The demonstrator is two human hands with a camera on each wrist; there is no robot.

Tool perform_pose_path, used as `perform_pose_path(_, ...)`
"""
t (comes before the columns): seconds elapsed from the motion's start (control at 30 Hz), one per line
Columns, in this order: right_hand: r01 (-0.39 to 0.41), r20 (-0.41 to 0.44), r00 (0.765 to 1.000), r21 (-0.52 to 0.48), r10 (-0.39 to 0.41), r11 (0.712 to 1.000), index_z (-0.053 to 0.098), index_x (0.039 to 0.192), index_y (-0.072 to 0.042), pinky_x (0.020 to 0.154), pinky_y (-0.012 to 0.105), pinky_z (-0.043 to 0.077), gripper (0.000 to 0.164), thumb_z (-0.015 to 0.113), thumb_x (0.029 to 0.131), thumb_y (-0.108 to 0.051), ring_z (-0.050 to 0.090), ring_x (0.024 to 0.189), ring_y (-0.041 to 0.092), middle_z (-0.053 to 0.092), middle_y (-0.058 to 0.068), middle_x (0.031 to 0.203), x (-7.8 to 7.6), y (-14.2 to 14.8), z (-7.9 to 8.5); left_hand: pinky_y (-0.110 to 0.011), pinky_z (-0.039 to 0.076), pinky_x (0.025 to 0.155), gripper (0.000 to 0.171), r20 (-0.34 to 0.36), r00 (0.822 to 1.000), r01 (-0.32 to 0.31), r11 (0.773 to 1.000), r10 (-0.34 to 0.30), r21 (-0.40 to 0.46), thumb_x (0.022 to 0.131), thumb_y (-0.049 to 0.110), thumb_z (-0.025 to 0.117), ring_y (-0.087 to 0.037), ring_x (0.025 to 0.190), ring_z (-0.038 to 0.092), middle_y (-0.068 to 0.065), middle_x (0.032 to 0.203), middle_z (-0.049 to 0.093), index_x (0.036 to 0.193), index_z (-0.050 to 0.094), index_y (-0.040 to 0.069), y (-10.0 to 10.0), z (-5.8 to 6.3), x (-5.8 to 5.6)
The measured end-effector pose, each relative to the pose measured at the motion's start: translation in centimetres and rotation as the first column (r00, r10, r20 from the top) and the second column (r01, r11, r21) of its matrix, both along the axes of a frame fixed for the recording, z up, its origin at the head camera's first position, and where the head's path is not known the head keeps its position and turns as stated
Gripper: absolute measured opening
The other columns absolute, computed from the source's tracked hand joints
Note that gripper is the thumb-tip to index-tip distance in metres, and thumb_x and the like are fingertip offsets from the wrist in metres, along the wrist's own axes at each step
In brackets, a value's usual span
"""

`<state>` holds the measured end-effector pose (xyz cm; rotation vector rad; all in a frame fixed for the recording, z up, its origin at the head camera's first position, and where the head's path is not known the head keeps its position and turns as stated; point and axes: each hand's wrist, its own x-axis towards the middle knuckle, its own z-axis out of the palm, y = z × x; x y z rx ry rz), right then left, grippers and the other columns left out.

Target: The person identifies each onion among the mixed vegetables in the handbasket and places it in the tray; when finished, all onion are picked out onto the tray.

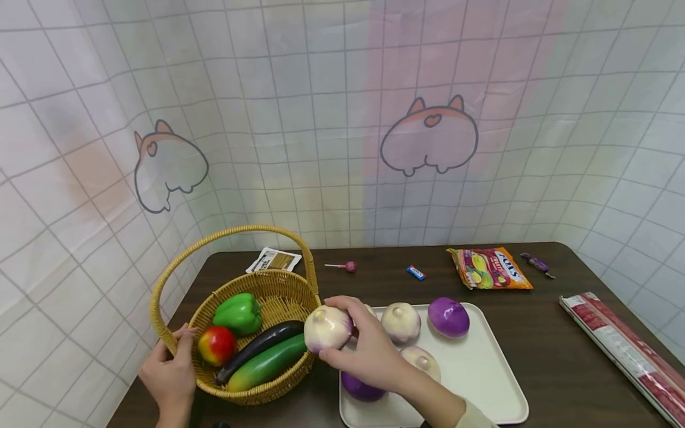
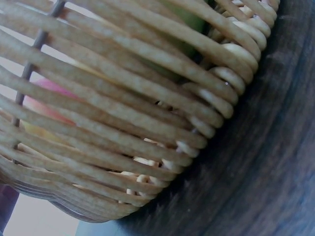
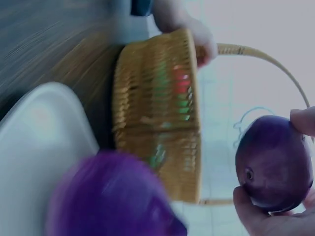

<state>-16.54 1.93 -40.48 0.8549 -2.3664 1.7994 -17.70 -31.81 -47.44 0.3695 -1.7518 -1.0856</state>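
Note:
My right hand (image 1: 369, 351) holds a turnip (image 1: 327, 329), white and purple in the head view, beside the right rim of a yellow wicker basket (image 1: 278, 389). The right wrist view shows the turnip's dark purple side, with fingers around it. At the basket's left side, my left hand (image 1: 170, 374) grips the rim near the foot of the tall handle. Inside lie a green bell pepper (image 1: 238, 314), a red and yellow fruit (image 1: 217, 345), an eggplant (image 1: 262, 346) and a green cucumber-like vegetable (image 1: 270, 364). The left wrist view shows the basket's woven wall (image 2: 123, 98) up close.
A white tray (image 1: 481, 380) to the right bears several more turnips, such as a white one (image 1: 401, 323) and a purple one (image 1: 448, 317). Behind are a flat packet (image 1: 274, 260), a lollipop (image 1: 349, 267), a small candy (image 1: 416, 273) and a candy bag (image 1: 489, 268). A long red-white package (image 1: 621, 351) lies right.

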Motion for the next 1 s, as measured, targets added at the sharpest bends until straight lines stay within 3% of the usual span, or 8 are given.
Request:
perform_pose_path(0.13, -0.013, -0.031, 0.999, -0.007, 0.013, 1.0, 0.046, 0.136, -0.022, 0.1, 0.031, 0.046, 0.07, 0.079, 0.076, -0.007, 0.051, 0.123, 0.017, 0.045, -0.004, 0.139, 0.2, 1.9, -0.8, -0.005, 0.046, 0.072, 0.005, -0.008, 1.0, -0.007, 1.0, 0.007, 0.004, 0.081, -0.005, 0.071, 0.014, 0.078, 0.064, -0.016, 0.077, 0.074, 0.079, 0.074, -0.009, 0.4, 0.4, 0.2)
perform_pose_path(0.37, 0.039, 0.035, 0.999, -0.033, -0.038, 0.999, 0.045, 0.137, -0.028, 0.098, 0.03, 0.046, 0.072, 0.078, 0.077, -0.004, 0.05, 0.122, 0.019, 0.047, -0.001, 0.138, -0.3, 5.3, -1.9, -0.005, 0.045, 0.073, 0.006, -0.008, 1.0, 0.004, 1.0, -0.004, 0.018, 0.082, -0.002, 0.072, 0.013, 0.079, 0.064, -0.005, 0.075, 0.075, 0.082, 0.075, -0.006, 0.3, 0.3, 0.2)
perform_pose_path(0.5, 0.048, -0.008, 0.999, -0.043, -0.048, 0.998, 0.044, 0.14, -0.023, 0.093, 0.03, 0.05, 0.073, 0.077, 0.078, -0.002, 0.052, 0.119, 0.023, 0.047, 0.003, 0.137, -0.5, 7.0, -2.3, -0.005, 0.045, 0.072, 0.006, -0.001, 1.0, 0.012, 1.0, -0.012, 0.02, 0.083, 0.001, 0.072, 0.014, 0.079, 0.064, -0.003, 0.075, 0.075, 0.083, 0.076, -0.005, -0.1, -0.1, 0.0)
perform_pose_path(0.73, 0.088, -0.024, 0.996, -0.056, -0.089, 0.995, 0.043, 0.14, -0.015, 0.095, 0.026, 0.049, 0.07, 0.077, 0.08, -0.005, 0.053, 0.12, 0.018, 0.05, 0.009, 0.136, -0.2, 9.4, -2.7, -0.005, 0.045, 0.073, 0.005, -0.021, 0.999, 0.033, 0.999, -0.033, 0.027, 0.083, 0.001, 0.074, 0.013, 0.08, 0.064, 0.016, 0.074, 0.071, 0.083, 0.076, -0.004, -0.1, -0.2, 0.2)
perform_pose_path(0.93, 0.121, -0.048, 0.991, -0.071, -0.124, 0.99, 0.041, 0.141, -0.008, 0.094, 0.023, 0.048, 0.068, 0.076, 0.082, -0.004, 0.054, 0.119, 0.012, 0.051, 0.012, 0.134, 0.0, 11.4, -3.4, -0.006, 0.046, 0.074, 0.005, -0.007, 1.0, 0.028, 0.999, -0.028, 0.019, 0.083, 0.002, 0.074, 0.012, 0.081, 0.064, -0.009, 0.078, 0.075, 0.083, 0.077, -0.002, -0.1, -0.2, 0.2)
perform_pose_path(1.0, 0.137, -0.059, 0.988, -0.075, -0.141, 0.988, 0.041, 0.141, -0.008, 0.093, 0.022, 0.049, 0.068, 0.076, 0.083, -0.003, 0.054, 0.118, 0.011, 0.051, 0.012, 0.134, 0.1, 12.0, -3.6, -0.006, 0.046, 0.074, 0.005, -0.003, 1.0, 0.026, 0.999, -0.026, 0.021, 0.083, 0.002, 0.073, 0.013, 0.081, 0.064, -0.008, 0.079, 0.075, 0.084, 0.077, -0.002, -0.1, -0.1, 0.2)
